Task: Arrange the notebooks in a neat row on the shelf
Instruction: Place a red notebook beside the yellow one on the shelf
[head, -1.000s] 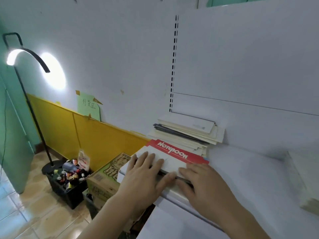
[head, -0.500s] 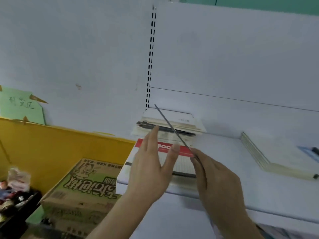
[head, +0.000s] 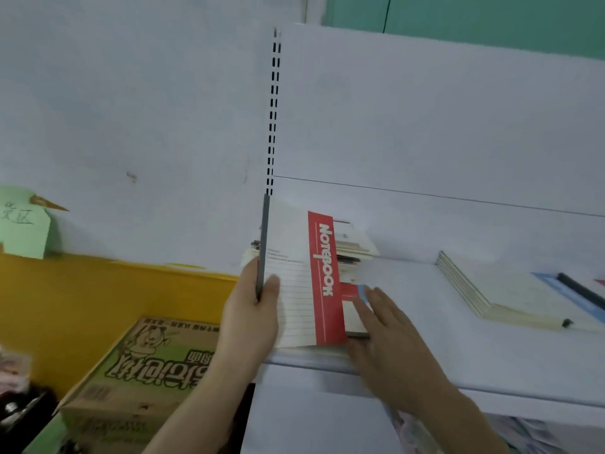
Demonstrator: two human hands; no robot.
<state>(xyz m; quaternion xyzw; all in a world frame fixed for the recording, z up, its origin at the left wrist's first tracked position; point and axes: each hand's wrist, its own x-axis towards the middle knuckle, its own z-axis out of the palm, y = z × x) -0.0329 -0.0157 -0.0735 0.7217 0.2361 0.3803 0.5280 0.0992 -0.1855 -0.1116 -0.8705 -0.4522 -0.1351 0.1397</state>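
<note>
Landmark: we take the white shelf (head: 458, 348) as reference for every position below.
Notebook: we see a notebook (head: 304, 283) with a red "NOTEBOOK" band and a dark spine, standing upright on its lower edge at the left front of the shelf.
Left hand: our left hand (head: 252, 309) pinches the notebook's dark spine, thumb on the lined cover and fingers behind it.
Right hand: our right hand (head: 386, 335) lies with fingers straight and spread, resting on a flat notebook (head: 355, 317) at the shelf's front edge, just right of the upright one.
Pile: a loose pile of notebooks (head: 355, 249) lies flat at the back of the shelf, behind the upright notebook.
Second stack: another stack (head: 484, 290) lies flat well to the right on the shelf.
Box: a green printed cardboard box (head: 144, 365) sits below the shelf, to its left.
</note>
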